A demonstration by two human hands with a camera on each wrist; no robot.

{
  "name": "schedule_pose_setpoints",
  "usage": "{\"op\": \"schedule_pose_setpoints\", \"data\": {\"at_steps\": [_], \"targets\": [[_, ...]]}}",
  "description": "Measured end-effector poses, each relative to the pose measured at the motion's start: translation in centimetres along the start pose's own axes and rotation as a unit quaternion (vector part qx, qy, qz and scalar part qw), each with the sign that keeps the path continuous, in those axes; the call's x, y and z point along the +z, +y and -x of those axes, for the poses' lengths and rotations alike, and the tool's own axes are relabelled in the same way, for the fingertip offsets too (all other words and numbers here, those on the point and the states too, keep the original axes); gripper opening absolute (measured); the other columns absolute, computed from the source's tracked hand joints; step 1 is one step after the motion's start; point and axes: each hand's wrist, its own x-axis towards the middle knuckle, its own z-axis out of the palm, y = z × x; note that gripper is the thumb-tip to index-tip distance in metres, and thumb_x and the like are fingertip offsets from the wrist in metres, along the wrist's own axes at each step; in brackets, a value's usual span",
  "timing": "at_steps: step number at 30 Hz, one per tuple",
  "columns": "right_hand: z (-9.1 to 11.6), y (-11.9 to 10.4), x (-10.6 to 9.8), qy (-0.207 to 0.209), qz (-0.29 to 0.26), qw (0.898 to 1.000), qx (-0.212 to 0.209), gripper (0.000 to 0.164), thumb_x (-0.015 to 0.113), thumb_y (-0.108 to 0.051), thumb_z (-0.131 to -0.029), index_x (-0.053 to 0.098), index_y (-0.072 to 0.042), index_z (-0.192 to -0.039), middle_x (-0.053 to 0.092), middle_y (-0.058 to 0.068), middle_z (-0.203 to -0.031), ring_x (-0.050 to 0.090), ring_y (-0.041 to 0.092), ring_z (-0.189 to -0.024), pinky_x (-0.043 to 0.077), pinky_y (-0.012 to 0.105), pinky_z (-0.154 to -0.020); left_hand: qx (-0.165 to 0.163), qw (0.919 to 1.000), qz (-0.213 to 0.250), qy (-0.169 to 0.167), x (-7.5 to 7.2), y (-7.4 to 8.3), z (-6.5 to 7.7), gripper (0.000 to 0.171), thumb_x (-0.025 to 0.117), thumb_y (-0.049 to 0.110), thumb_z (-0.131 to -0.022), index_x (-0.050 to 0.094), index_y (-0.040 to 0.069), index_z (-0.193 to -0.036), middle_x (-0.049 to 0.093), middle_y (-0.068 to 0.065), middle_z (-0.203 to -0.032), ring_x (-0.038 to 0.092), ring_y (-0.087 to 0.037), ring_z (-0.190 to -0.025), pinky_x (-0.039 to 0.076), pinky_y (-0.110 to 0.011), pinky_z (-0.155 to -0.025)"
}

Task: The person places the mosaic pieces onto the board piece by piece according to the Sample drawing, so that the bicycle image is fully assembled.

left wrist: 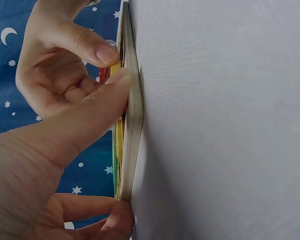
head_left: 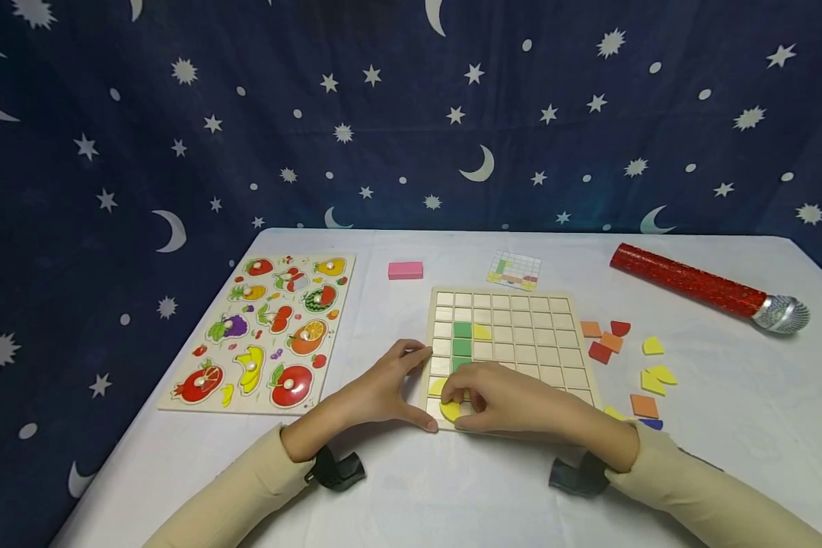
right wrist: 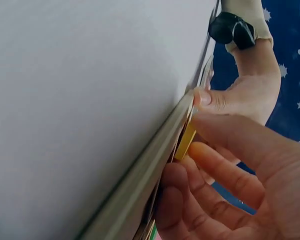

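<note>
A pale wooden grid board [head_left: 530,335] lies on the table with three green square tiles [head_left: 462,347] in a column and a yellow tile [head_left: 482,332] beside the top one. My left hand [head_left: 390,384] holds the board at its near left corner, thumb [left wrist: 102,102] at the near edge and bent fingers along the left side. Over the near left cells, my right hand [head_left: 514,399] pinches a yellow round-edged tile [head_left: 450,410] between thumb and fingers, seen edge-on in the right wrist view. Another yellow tile [head_left: 437,386] lies just behind it, partly covered by the fingers.
Loose orange, red, yellow and blue tiles [head_left: 644,405] lie right of the board. A pattern card [head_left: 515,270] and a pink block [head_left: 406,271] are behind it. To the left is a fruit puzzle [head_left: 260,335]; at the back right, a red microphone [head_left: 699,281].
</note>
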Motion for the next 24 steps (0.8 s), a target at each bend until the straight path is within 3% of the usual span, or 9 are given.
{"op": "schedule_pose_setpoints", "data": {"at_steps": [13,24], "targets": [[-1.0,-0.5,0.6,0.024,0.037,0.999,-0.005,0.016,0.075,-0.014,-0.08,0.07,-0.013,-0.095,0.054,-0.007,-0.084,0.047,0.005,-0.069,0.043,0.021,-0.066,0.007,1.0,0.0,0.002,0.0,0.0,0.1,0.103,0.093,0.025,-0.063,0.039,-0.009,-0.144,0.037,-0.018,-0.141,0.044,-0.028,-0.127,0.036,-0.044,-0.108],[-1.4,-0.5,0.7,0.024,0.034,0.999,-0.01,0.015,0.075,-0.013,-0.081,0.071,-0.011,-0.095,0.054,-0.006,-0.081,0.047,0.007,-0.069,0.042,0.021,-0.064,0.007,1.0,-0.004,0.001,0.0,0.0,0.1,0.103,0.093,0.025,-0.063,0.039,-0.009,-0.144,0.036,-0.019,-0.142,0.044,-0.028,-0.127,0.036,-0.044,-0.108]]}}
